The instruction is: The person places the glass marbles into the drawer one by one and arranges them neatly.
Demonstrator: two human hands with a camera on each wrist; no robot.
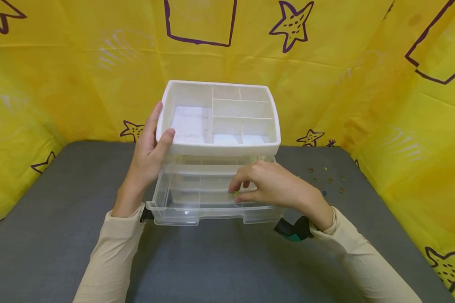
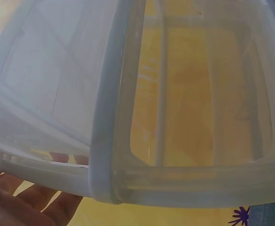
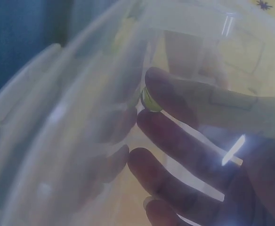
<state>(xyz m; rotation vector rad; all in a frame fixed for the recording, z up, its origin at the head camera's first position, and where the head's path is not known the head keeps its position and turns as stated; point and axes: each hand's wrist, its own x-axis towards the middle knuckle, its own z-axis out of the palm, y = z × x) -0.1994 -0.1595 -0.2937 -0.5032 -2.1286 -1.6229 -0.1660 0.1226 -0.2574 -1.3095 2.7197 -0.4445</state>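
Observation:
A white compartment tray [image 1: 246, 108] is held up at its left side by my left hand [image 1: 145, 155], the thumb over the rim and the fingers behind. Below and in front of it stands a clear plastic box [image 1: 216, 211] with dividers. Inside the box my right hand [image 1: 271, 185] pinches a small yellow-green disc [image 3: 151, 100], like a button, between thumb and fingertips. Through the clear wall, the right wrist view shows that hand's fingers bent near the side. In the left wrist view, the left fingers [image 2: 34, 200] lie against the tray's edge.
Several small round discs [image 1: 330, 181], brown, yellowish and one blue, lie on the grey table [image 1: 227, 265] to the right of the box. A yellow cloth [image 1: 227, 61] with drawn stars hangs at the back and sides.

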